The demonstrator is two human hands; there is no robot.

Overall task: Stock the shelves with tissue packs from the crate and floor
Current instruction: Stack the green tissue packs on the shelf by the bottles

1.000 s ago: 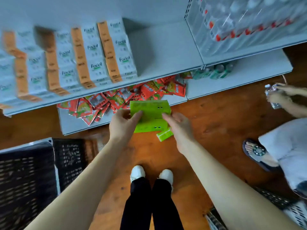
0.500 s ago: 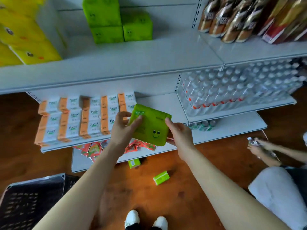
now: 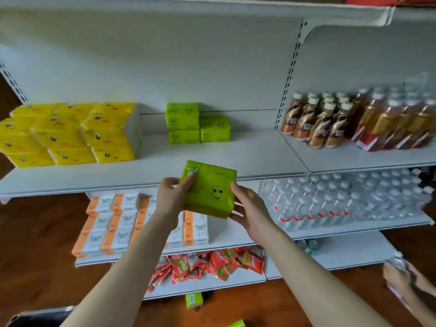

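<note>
Clasping green tissue pack [image 3: 212, 185]: left hand [image 3: 170, 199] pinches, right hand [image 3: 250, 210] cups.

Soft even daylight, mild motion blur, wide-angle bending at edges.

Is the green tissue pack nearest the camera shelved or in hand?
In hand: left hand and right hand hold the green tissue pack tilted before the shelf.
</note>
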